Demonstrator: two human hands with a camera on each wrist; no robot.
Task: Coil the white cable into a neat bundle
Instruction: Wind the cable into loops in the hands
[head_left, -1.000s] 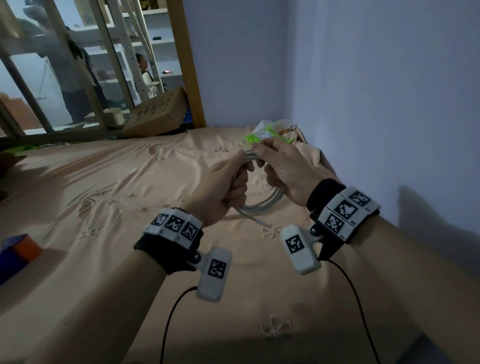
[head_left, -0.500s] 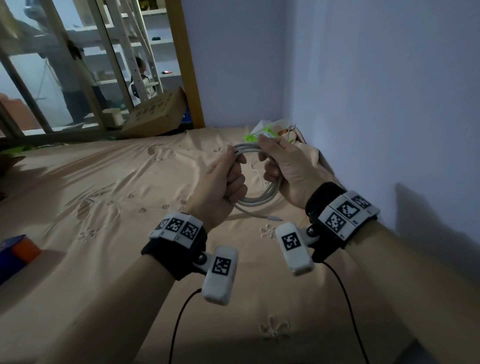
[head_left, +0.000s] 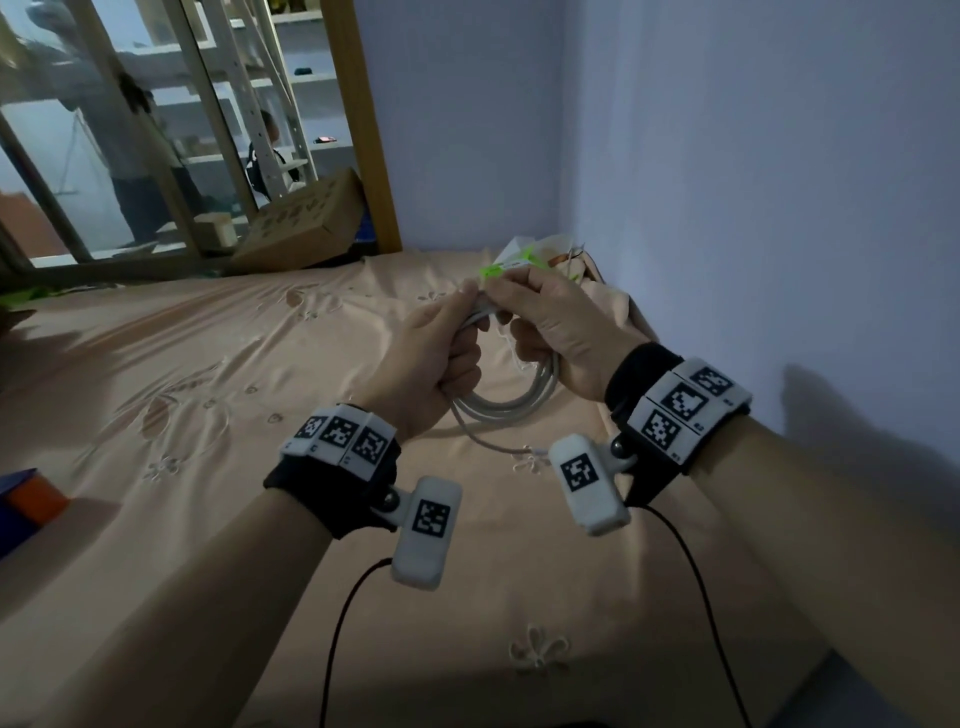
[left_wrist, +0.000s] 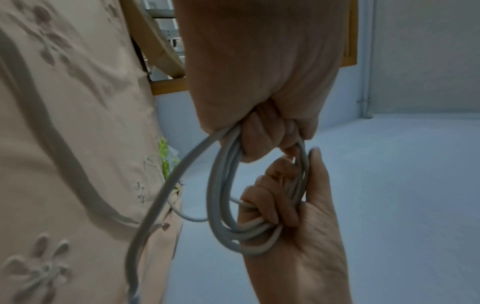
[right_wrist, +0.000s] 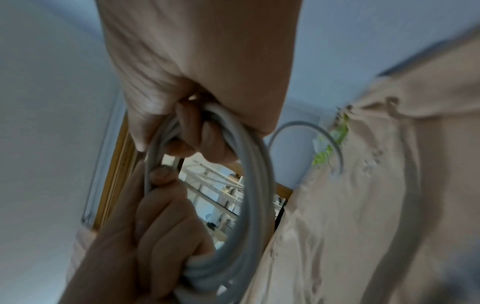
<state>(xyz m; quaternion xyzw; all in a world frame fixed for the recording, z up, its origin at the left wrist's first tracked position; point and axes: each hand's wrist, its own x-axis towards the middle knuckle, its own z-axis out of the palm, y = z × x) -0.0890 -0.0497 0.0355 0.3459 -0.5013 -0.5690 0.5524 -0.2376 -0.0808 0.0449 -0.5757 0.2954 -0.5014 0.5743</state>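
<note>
The white cable (head_left: 519, 402) hangs in several loops above the bed, between both hands. My left hand (head_left: 434, 358) grips the loops in its fist, thumb on top. My right hand (head_left: 550, 325) pinches the top of the coil right beside the left thumb, its other fingers hooked through the loops. The left wrist view shows the coil (left_wrist: 223, 205) held by my left hand (left_wrist: 259, 92) and the right hand's fingers (left_wrist: 265, 207). In the right wrist view the coil (right_wrist: 255, 195) runs between the two fists. A loose tail (head_left: 488, 444) trails down to the sheet.
A peach embroidered sheet (head_left: 218, 415) covers the bed. A green and white packet (head_left: 511, 265) lies in the far corner by the wall (head_left: 753, 208). A cardboard box (head_left: 306, 228) leans behind the bed by a wooden frame (head_left: 363, 130). A blue and orange object (head_left: 28, 501) sits at the left edge.
Half a second ago the hands stood slightly apart with the loop held open. Now the right hand has come back to the left thumb at the top of the coil.
</note>
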